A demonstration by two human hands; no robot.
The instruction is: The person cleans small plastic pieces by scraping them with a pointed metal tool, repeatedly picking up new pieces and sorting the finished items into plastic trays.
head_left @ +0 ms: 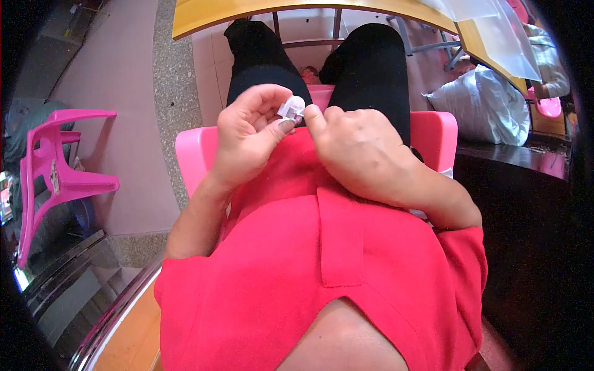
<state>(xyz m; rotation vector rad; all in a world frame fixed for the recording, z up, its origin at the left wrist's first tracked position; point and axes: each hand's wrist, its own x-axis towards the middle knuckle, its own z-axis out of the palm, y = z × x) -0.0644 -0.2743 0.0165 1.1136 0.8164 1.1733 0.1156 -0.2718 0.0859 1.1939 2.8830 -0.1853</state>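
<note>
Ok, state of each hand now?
Left hand: closed, pinching a small white piece.
Right hand: curled beside it; whether it holds anything cannot be told.

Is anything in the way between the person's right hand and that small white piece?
Nothing visible is. The bare left hand holds the small white plastic-looking piece, and the bare right hand is close beside it; contact is unclear.

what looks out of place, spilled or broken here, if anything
Nothing clearly stands out. The pink plastic chair at the far left looks tipped, though the fisheye bend may explain that. The pale, rounded plastic piece in the left hand is too small to judge for damage.
</note>
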